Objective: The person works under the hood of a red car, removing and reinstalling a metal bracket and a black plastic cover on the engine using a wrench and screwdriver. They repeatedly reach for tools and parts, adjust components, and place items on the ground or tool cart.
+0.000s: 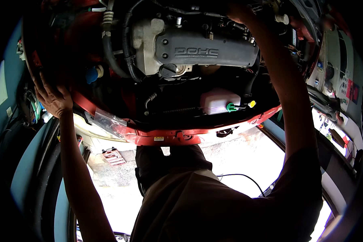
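Spread flat, my left hand point(54, 98) rests on the red edge of the car body at the left side of the engine bay, with nothing held. My right arm reaches across the bay, and my right hand point(238, 14) is at the far side, behind the grey engine cover point(205, 49). Shadow and the picture's upper edge hide its fingers, so what it touches does not show. Hoses and wiring lie close to it. An oil filler cap point(168, 70) sits at the near left of the cover.
A white reservoir point(220, 101) with a green cap stands at the front of the bay, behind the red front crossmember point(165, 139). Clear plastic point(109, 120) lies on the front edge. A blue cap point(92, 75) is at left. An open red toolset case point(113, 157) lies on the floor.
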Demonstrator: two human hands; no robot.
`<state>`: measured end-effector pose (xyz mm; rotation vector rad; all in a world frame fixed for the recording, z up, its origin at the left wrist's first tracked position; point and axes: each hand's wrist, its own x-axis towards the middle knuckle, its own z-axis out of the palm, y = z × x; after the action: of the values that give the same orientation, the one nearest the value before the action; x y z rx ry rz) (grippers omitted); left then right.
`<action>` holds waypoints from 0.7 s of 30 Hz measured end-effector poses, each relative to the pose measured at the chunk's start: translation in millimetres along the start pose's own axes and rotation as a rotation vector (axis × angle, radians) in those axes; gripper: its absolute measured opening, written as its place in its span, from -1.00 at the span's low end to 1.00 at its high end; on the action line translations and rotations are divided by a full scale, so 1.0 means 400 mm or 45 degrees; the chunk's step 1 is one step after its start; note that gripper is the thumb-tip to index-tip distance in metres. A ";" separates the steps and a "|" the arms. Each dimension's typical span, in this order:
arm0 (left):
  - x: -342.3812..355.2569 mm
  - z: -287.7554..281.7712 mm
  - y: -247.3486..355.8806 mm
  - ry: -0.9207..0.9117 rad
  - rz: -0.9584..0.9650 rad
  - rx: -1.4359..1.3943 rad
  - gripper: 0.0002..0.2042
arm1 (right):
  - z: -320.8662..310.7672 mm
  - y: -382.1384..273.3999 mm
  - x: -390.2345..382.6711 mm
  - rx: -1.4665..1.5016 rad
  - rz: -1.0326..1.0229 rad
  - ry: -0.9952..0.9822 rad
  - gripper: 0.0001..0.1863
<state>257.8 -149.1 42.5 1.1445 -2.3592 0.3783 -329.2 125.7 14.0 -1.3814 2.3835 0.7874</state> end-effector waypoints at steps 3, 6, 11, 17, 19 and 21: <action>-0.006 -0.010 0.000 -0.002 -0.009 -0.018 -0.30 | -0.027 -0.058 0.041 0.086 0.038 -0.152 -0.65; -0.008 -0.004 -0.009 0.020 0.018 0.009 -0.33 | -0.044 -0.071 0.074 0.188 0.015 -0.205 -0.65; 0.000 -0.012 0.001 0.044 0.069 -0.005 -0.39 | -0.039 -0.070 0.074 0.304 0.023 -0.293 -0.66; 0.008 -0.019 0.006 0.017 0.055 -0.002 -0.38 | -0.056 -0.067 0.068 0.384 0.073 -0.387 -0.67; 0.007 -0.022 0.007 -0.005 0.044 0.007 -0.36 | -0.057 -0.071 0.067 0.409 0.087 -0.430 -0.67; 0.001 -0.023 0.005 -0.016 0.012 0.019 -0.37 | -0.060 -0.076 0.073 0.443 0.095 -0.447 -0.67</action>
<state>258.6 -144.0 50.4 1.1463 -2.3771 0.3942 -317.1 79.0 9.8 -0.9359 2.1743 0.5444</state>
